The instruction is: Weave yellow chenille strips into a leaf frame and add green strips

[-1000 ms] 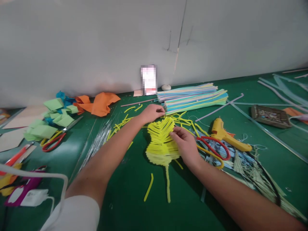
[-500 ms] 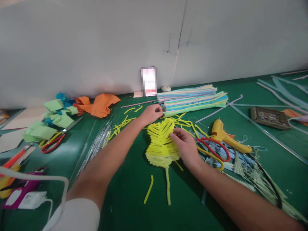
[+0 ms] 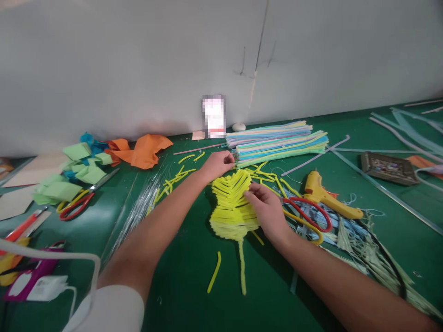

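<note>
A leaf shape made of yellow pipe cleaners (image 3: pixel 231 203) lies flat on the green table (image 3: pixel 187 286), its stem pointing toward me. My right hand (image 3: pixel 265 207) rests on the leaf's right edge, fingers pinched on its strands. My left hand (image 3: pixel 218 163) is at the leaf's far tip, fingers curled together beside the end of a stack of pastel pipe cleaners (image 3: pixel 277 140); what it pinches is too small to make out. Short yellow cut pieces (image 3: pixel 173 177) lie scattered around both hands.
Red-handled scissors (image 3: pixel 308 216) and a yellow glue gun (image 3: pixel 325 193) lie right of the leaf. Another pair of scissors (image 3: pixel 78 200), green paper pieces (image 3: pixel 74 173) and orange cloth (image 3: pixel 143 147) lie at the left. A white cable (image 3: pixel 51 256) crosses the near left. A grey wall stands behind.
Almost nothing has moved. My left hand drew slightly back from the stack's end, then stayed; my right hand stays on the leaf.
</note>
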A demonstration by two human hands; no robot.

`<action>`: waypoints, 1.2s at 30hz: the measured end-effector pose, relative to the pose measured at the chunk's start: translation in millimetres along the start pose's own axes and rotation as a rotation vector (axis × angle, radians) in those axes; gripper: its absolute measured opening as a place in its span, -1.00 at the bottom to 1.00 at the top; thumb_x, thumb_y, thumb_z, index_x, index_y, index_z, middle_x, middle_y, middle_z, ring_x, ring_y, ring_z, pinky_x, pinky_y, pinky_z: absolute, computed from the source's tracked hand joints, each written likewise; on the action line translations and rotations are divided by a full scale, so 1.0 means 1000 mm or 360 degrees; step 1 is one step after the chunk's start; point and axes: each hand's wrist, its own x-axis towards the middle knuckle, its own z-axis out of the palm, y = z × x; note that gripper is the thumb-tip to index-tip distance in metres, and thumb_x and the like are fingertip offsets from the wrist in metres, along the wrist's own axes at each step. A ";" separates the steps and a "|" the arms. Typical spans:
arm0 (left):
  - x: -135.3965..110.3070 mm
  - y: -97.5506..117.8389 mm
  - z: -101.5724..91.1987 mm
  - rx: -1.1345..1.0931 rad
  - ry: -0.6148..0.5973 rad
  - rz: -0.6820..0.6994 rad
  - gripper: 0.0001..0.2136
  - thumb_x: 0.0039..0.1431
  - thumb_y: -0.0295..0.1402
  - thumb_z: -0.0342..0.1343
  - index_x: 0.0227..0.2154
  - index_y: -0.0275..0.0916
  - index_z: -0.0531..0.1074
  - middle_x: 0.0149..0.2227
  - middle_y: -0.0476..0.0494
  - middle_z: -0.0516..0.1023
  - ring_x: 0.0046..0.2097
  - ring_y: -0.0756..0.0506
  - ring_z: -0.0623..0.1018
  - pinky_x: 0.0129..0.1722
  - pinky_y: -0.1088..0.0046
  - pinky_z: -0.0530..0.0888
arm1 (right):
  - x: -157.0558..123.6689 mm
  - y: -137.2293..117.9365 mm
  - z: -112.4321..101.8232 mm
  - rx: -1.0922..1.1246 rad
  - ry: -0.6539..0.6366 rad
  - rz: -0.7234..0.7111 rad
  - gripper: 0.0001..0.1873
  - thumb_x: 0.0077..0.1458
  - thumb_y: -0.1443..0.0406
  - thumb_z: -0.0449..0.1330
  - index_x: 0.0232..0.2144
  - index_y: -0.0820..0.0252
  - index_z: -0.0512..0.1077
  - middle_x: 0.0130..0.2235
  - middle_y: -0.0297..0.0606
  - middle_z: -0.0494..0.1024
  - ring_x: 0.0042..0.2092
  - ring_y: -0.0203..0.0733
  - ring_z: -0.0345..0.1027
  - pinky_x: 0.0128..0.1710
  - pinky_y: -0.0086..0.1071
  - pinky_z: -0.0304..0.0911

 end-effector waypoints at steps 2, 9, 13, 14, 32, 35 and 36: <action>-0.001 0.002 -0.001 0.0008 0.0028 -0.0006 -0.91 0.01 -0.36 0.22 -0.40 -0.24 0.47 -0.37 -0.06 0.58 -0.30 -0.05 0.54 -0.25 0.43 0.43 | 0.000 0.000 0.000 -0.0007 0.0009 -0.0020 -0.68 -0.15 0.13 0.36 -0.34 0.17 0.47 -0.41 -0.36 0.49 -0.36 -0.24 0.34 -0.32 -0.34 0.22; -0.002 0.005 -0.005 -0.0123 0.0079 -0.0060 -0.92 -0.01 -0.45 0.21 -0.39 -0.26 0.48 -0.36 -0.06 0.57 -0.29 -0.04 0.54 -0.21 0.42 0.44 | -0.001 -0.002 0.000 -0.0054 0.0026 -0.0027 -0.66 -0.16 0.11 0.37 -0.35 0.17 0.47 -0.44 -0.37 0.47 -0.38 -0.25 0.31 -0.34 -0.34 0.21; -0.001 0.003 -0.004 -0.0235 0.0096 -0.0072 -0.91 -0.01 -0.46 0.20 -0.39 -0.27 0.47 -0.35 -0.07 0.57 -0.29 -0.03 0.54 -0.20 0.41 0.45 | -0.001 0.000 -0.001 -0.0054 0.0013 -0.0023 -0.65 -0.14 0.08 0.37 -0.33 0.16 0.47 -0.42 -0.35 0.50 -0.38 -0.22 0.33 -0.34 -0.33 0.23; -0.001 0.003 -0.003 -0.0259 0.0101 -0.0066 -0.90 -0.02 -0.46 0.20 -0.38 -0.28 0.47 -0.34 -0.08 0.57 -0.29 -0.03 0.54 -0.19 0.40 0.46 | -0.001 0.000 -0.001 -0.0058 0.0014 -0.0021 -0.64 -0.14 0.08 0.37 -0.33 0.15 0.47 -0.42 -0.35 0.51 -0.38 -0.22 0.34 -0.34 -0.33 0.23; 0.001 -0.009 0.002 -0.0162 0.0104 -0.0066 -0.80 -0.04 -0.47 0.16 -0.28 -0.27 0.52 -0.36 -0.09 0.58 -0.32 -0.03 0.53 -0.26 0.45 0.44 | 0.001 0.001 -0.001 -0.0063 0.0020 -0.0036 -0.66 -0.13 0.09 0.37 -0.34 0.15 0.47 -0.43 -0.37 0.49 -0.38 -0.24 0.32 -0.34 -0.34 0.22; -0.001 -0.008 0.002 -0.0130 0.0117 -0.0084 -0.78 -0.04 -0.47 0.15 -0.27 -0.27 0.52 -0.36 -0.09 0.58 -0.32 -0.04 0.52 -0.27 0.45 0.43 | 0.000 0.000 -0.001 -0.0065 0.0017 -0.0041 -0.69 -0.12 0.11 0.36 -0.35 0.15 0.47 -0.44 -0.38 0.48 -0.39 -0.25 0.32 -0.35 -0.35 0.21; -0.002 -0.006 0.002 -0.0110 0.0122 -0.0092 -0.78 -0.04 -0.47 0.15 -0.27 -0.27 0.52 -0.36 -0.09 0.58 -0.33 -0.03 0.52 -0.27 0.45 0.43 | 0.000 0.000 -0.001 -0.0061 0.0009 -0.0033 -0.69 -0.12 0.11 0.36 -0.34 0.14 0.47 -0.43 -0.37 0.48 -0.38 -0.24 0.33 -0.34 -0.35 0.22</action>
